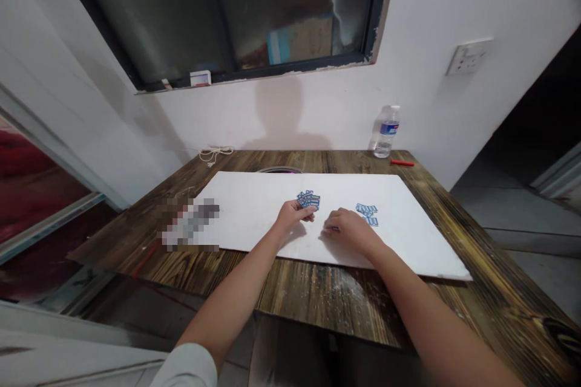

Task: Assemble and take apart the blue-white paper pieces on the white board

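Note:
My left hand (294,216) holds a fanned bunch of small blue-and-grey pieces (309,199) between thumb and fingers, above the white board (254,211). To its right, my right hand (347,227) is low over the board with its fingers bent together; a small dark bit shows at the fingertips, too small to name. Just beyond the right hand, more blue-edged pieces (367,210) lie loosely grouped on the board. The two hands are apart.
The board lies on a dark wooden table (318,296). At the back stand a water bottle (387,132), a red pen-like stick (402,163) and a coiled white cord (216,152). A round object (281,170) shows behind the board. A blurred patch covers its left end.

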A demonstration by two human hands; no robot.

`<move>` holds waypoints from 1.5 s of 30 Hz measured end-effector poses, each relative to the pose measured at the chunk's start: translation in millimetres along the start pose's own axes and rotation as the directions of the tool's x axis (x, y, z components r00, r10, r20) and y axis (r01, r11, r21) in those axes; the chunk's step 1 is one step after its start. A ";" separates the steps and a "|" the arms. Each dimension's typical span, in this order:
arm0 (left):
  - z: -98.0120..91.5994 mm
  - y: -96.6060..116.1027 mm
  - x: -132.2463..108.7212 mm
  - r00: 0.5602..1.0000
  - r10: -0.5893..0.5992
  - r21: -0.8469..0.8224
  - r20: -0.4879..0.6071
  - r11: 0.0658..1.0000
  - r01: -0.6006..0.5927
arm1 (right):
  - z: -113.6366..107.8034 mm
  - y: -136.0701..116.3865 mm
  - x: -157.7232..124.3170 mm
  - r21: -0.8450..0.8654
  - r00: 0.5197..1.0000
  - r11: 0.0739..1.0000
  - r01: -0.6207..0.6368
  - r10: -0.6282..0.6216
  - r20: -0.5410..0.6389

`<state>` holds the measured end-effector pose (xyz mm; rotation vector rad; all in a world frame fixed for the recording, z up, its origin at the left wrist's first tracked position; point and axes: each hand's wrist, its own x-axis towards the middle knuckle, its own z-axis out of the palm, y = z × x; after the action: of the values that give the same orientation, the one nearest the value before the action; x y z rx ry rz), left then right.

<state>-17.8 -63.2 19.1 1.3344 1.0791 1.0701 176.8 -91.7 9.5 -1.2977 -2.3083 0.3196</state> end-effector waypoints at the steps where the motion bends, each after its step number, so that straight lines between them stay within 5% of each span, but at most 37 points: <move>1: -0.2 -0.3 0.2 1.000 0.001 0.004 0.002 1.000 -0.001 | -2.4 1.0 0.3 -0.012 1.000 1.000 0.009 -0.009 0.021; 5: -1.2 -2.8 0.6 0.998 0.012 0.045 0.058 0.999 -0.014 | -5.4 2.2 1.7 0.019 1.000 1.000 0.005 -0.004 -0.024; 9: -1.1 -5.6 -0.7 0.987 0.032 0.124 0.157 0.991 -0.052 | -0.1 -0.2 4.3 0.306 0.972 0.950 -0.064 0.129 -0.198; 15: 1.0 -7.1 -2.5 0.980 -0.006 0.140 0.199 0.990 -0.022 | 3.6 -2.6 6.6 0.551 0.925 0.823 -0.137 0.305 -0.226; 23: -1.5 -5.1 1.2 0.992 0.029 0.025 0.123 0.999 -0.032 | 4.5 6.9 6.9 0.537 0.910 0.820 -0.200 0.359 -0.209; 27: -3.9 -2.2 2.9 0.997 0.049 0.022 0.059 0.998 -0.050 | 9.3 7.0 5.0 0.340 0.962 0.916 -0.211 0.257 -0.094; 30: -4.0 -3.2 3.2 0.998 0.041 0.035 0.056 0.998 -0.043 | 13.1 3.0 3.3 0.170 0.967 0.970 -0.175 0.201 -0.154; 33: -2.6 -6.7 2.4 0.994 0.026 0.063 0.104 0.997 -0.033 | 12.9 2.2 4.4 0.213 0.948 0.967 -0.141 0.194 -0.253; 37: 0.4 -10.9 -0.3 0.979 -0.006 0.118 0.205 0.993 -0.019 | 8.4 6.1 8.3 0.463 0.914 0.882 -0.085 0.254 -0.315; 45: 2.4 -9.1 -5.7 0.942 -0.057 0.182 0.331 0.983 -0.005 | 3.2 1.9 7.9 0.745 0.917 0.653 -0.132 0.366 -0.159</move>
<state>-16.8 -69.0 9.8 1.5765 0.9486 0.7022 173.0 -83.9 8.2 -1.1243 -1.4665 0.9564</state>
